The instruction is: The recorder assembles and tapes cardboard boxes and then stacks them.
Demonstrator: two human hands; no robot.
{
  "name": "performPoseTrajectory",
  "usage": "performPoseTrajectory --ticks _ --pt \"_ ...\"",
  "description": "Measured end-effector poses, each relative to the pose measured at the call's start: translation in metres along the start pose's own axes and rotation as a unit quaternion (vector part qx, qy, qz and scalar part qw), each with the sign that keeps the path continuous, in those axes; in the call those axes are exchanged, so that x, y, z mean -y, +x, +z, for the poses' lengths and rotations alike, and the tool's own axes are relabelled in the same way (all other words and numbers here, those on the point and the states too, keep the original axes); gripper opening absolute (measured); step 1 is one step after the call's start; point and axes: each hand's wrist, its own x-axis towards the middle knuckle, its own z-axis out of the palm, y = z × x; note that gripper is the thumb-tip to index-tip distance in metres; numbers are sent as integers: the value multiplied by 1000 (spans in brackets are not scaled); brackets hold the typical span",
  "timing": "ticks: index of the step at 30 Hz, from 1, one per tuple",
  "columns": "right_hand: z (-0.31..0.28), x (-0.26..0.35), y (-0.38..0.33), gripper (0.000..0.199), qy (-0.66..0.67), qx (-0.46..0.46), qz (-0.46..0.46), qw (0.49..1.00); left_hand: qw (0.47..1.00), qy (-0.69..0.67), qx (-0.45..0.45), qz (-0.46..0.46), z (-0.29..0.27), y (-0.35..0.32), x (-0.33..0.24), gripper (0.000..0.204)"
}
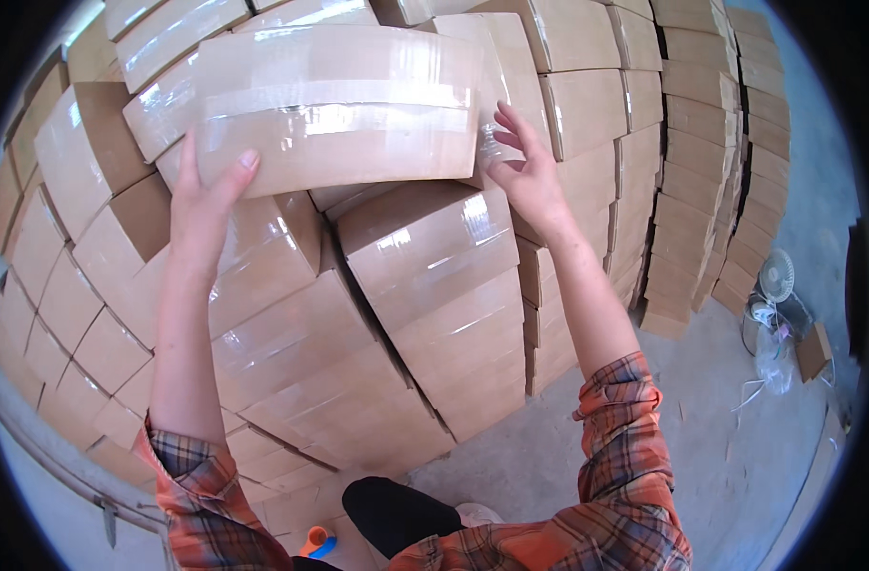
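Note:
A taped brown cardboard box (335,152) rests tilted on top of the stacked cartons in front of me, with a shiny clear tape band along its face. My left hand (203,195) grips its lower left corner, thumb on the taped face and a finger along the left side. Beside the box's right end is my right hand (528,176), its fingers apart and curving toward the box. Whether its fingertips touch the box I cannot tell. Below the box stands a column of similar cartons (444,276), with a dark gap along its left side.
More carton stacks (696,152) rise to the right. On the concrete floor (644,428) stand a small white fan (776,276), clear plastic (775,362) and a small open carton (813,352). An orange and blue object (317,542) lies near my legs. A metal frame edge (73,466) runs along the lower left.

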Motion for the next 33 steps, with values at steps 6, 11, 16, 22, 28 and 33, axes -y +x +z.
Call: performPoseTrajectory --ticks 6,11,16,22,28,33 --pt "22 52 4 70 327 50 100 938 999 -27 -3 43 1 -8 -9 86" --pt "43 61 21 77 254 13 -39 966 993 -5 -56 100 -22 -10 -24 82" --pt "90 87 50 73 229 46 -111 966 991 -2 -118 65 -84 -8 -5 76" --pt "168 107 57 66 150 155 -84 973 974 32 -215 -63 -128 -27 48 68" --pt "149 93 40 49 91 111 -146 979 949 162 -259 -72 -161 -37 112 67" --pt "35 18 66 37 -100 -218 -103 965 819 441 -346 122 -120 -49 69 61"
